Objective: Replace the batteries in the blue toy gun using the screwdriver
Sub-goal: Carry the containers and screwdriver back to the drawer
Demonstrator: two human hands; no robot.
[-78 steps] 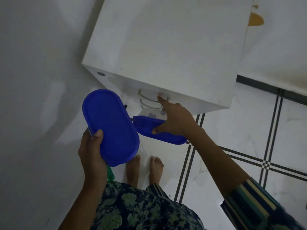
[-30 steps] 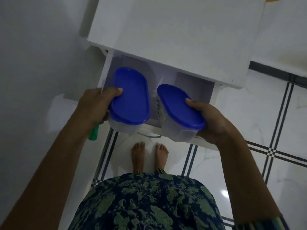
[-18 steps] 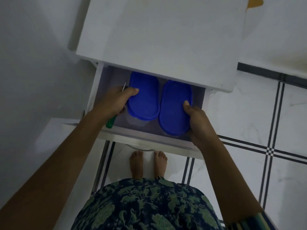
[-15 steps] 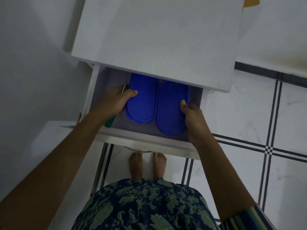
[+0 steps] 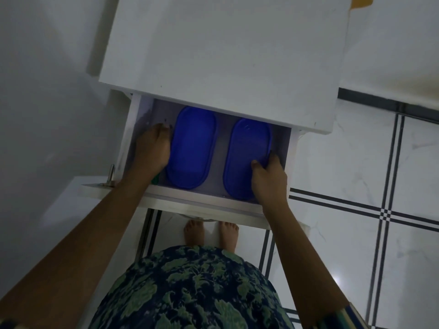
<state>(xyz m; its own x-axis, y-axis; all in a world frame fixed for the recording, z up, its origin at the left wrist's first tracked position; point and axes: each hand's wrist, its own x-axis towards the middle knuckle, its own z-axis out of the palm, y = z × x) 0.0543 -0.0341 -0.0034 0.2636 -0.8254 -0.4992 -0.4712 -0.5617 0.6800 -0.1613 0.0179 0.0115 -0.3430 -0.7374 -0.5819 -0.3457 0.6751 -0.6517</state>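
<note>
The right hand (image 5: 268,179) clasps the near end of the right container (image 5: 247,143), thumb on top, fingers curled round its side. Across the open drawer (image 5: 202,201) the left hand (image 5: 152,148) lies against the left container (image 5: 192,143), a green screwdriver (image 5: 155,180) peeking from under its heel. Whether the fingers clasp it cannot be told. The blue toy gun is nowhere in view, so the battery swap looks either finished or not begun.
</note>
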